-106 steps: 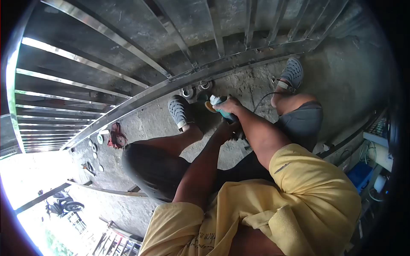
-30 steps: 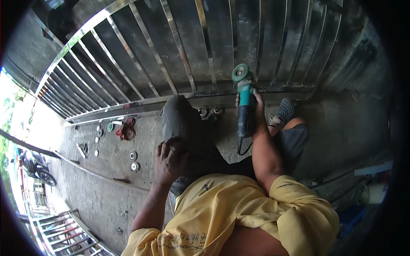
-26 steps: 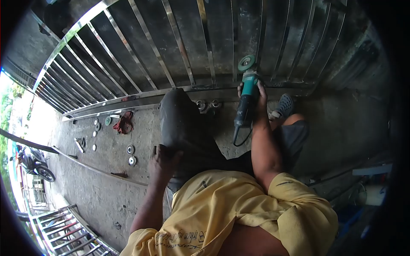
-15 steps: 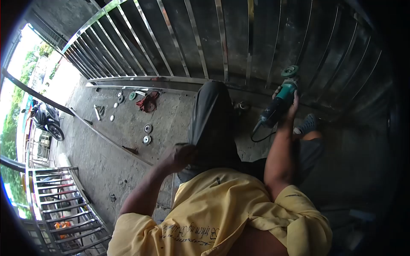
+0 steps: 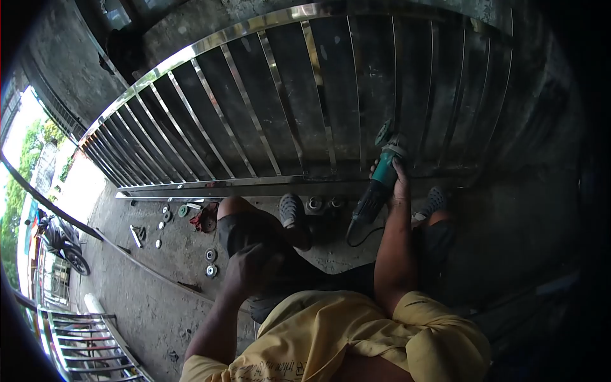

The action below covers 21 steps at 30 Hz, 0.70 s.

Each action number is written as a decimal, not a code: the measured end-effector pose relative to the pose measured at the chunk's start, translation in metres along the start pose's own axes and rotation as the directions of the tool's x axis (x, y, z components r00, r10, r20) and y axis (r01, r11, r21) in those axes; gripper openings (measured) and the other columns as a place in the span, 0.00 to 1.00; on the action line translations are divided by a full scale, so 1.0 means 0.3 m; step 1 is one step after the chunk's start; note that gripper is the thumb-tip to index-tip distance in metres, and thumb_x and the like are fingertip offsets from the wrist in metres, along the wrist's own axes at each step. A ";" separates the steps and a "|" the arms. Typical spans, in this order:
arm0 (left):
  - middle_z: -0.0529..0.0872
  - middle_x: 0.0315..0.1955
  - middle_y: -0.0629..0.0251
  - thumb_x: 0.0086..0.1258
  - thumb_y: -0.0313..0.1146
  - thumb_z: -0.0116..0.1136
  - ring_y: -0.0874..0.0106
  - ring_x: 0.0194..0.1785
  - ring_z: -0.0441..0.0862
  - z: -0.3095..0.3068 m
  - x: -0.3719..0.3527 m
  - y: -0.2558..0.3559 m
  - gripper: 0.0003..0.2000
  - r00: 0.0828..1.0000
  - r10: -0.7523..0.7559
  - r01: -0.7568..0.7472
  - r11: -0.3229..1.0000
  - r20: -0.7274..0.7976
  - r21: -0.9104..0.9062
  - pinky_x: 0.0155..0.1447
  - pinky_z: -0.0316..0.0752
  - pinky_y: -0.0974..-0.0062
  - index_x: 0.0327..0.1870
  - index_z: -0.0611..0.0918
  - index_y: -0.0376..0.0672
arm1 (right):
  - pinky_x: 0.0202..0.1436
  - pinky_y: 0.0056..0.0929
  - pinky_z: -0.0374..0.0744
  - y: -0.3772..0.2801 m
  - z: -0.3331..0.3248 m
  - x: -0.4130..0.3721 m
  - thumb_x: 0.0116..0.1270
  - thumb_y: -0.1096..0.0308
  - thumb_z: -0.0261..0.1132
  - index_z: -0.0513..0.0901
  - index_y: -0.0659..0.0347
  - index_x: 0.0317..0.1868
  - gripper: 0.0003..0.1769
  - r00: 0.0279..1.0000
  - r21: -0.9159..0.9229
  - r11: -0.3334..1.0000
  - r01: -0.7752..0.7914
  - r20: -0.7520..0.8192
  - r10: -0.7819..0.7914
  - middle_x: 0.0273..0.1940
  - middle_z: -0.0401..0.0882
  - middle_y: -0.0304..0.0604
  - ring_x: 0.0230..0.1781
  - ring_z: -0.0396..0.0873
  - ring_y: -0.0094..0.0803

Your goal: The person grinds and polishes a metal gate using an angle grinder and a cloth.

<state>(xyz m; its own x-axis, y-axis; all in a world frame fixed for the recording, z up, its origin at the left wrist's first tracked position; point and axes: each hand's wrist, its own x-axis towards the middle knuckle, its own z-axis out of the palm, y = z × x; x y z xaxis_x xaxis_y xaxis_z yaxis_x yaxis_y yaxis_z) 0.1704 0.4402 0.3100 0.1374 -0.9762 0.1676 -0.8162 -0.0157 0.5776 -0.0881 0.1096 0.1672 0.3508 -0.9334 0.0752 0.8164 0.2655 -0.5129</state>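
My right hand is wrapped around the teal and black body of an angle grinder. A green disc sits on the grinder's head, which points up toward the metal railing but appears apart from it. From the rear end of the grinder a dark cord loops down. My left hand is at my thigh, dark and blurred, so its fingers cannot be made out. No object shows in it.
The shiny railing with upright bars spans the far side by a dark wall. On the concrete floor lie several discs, a red cloth and a long metal bar. A slatted metal frame stands lower left; a motorbike is parked beyond.
My view has tilted up and shifted, showing more of the railing's top. The knee near my left hand has swung outward, revealing a shoe. The grinder stays in my right hand.
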 end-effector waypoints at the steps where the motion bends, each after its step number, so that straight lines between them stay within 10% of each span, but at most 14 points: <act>1: 0.83 0.28 0.55 0.69 0.41 0.65 0.50 0.34 0.85 0.026 0.075 0.052 0.13 0.987 0.146 -0.150 0.987 -0.074 -0.063 0.37 0.77 0.59 0.38 0.83 0.39 | 0.46 0.43 0.86 -0.002 0.020 -0.007 0.67 0.51 0.69 0.74 0.65 0.60 0.30 1.000 -0.032 0.999 -0.002 -0.023 0.001 0.44 0.83 0.50 0.43 0.85 0.45; 3: 0.87 0.40 0.50 0.70 0.49 0.63 0.51 0.45 0.86 0.080 0.205 0.129 0.20 0.966 0.007 0.016 0.996 0.257 -0.089 0.45 0.79 0.58 0.48 0.81 0.39 | 0.44 0.42 0.86 -0.017 0.067 -0.023 0.67 0.52 0.69 0.74 0.64 0.58 0.29 0.996 -0.119 0.992 -0.029 -0.081 0.019 0.42 0.83 0.48 0.40 0.86 0.43; 6: 0.86 0.48 0.44 0.67 0.60 0.61 0.45 0.52 0.84 0.383 0.360 0.091 0.35 0.948 0.150 -0.128 0.987 0.279 -0.095 0.55 0.79 0.54 0.63 0.72 0.39 | 0.37 0.40 0.85 -0.003 0.062 -0.004 0.64 0.54 0.73 0.76 0.62 0.56 0.27 0.987 -0.271 0.956 -0.112 -0.144 0.074 0.39 0.82 0.47 0.33 0.85 0.42; 8: 0.85 0.49 0.37 0.60 0.60 0.69 0.44 0.53 0.85 0.543 0.451 0.095 0.48 0.882 -0.008 0.096 0.982 0.470 -0.165 0.55 0.80 0.56 0.68 0.60 0.29 | 0.33 0.38 0.85 0.033 0.081 0.001 0.63 0.56 0.73 0.77 0.62 0.54 0.25 0.972 -0.420 0.897 -0.137 -0.230 0.040 0.38 0.81 0.45 0.31 0.85 0.42; 14: 0.86 0.41 0.42 0.54 0.44 0.72 0.53 0.44 0.88 0.813 0.481 -0.072 0.44 0.828 -0.112 0.439 0.738 0.549 -0.512 0.47 0.82 0.61 0.63 0.60 0.23 | 0.52 0.36 0.79 0.241 -0.001 0.002 0.59 0.60 0.77 0.75 0.63 0.58 0.30 0.940 -0.873 0.472 -0.119 -0.252 -0.228 0.52 0.79 0.44 0.48 0.82 0.35; 21: 0.86 0.37 0.48 0.54 0.45 0.70 0.62 0.35 0.88 0.929 0.461 -0.140 0.37 0.775 -0.208 0.576 0.622 0.597 -0.531 0.38 0.81 0.64 0.55 0.66 0.26 | 0.51 0.35 0.80 0.288 -0.138 0.012 0.63 0.46 0.74 0.79 0.64 0.62 0.36 0.811 -0.672 0.500 -0.546 -0.574 0.115 0.52 0.83 0.44 0.49 0.82 0.34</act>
<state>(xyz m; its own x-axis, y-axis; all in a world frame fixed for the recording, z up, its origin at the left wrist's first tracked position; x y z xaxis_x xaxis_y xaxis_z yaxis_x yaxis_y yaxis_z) 0.0673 0.2456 0.0861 -0.0583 -0.8823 -0.4671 -0.1307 -0.4572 0.8797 -0.0354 0.1192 0.0878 0.1147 -0.8649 -0.4887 -0.0916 0.4806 -0.8721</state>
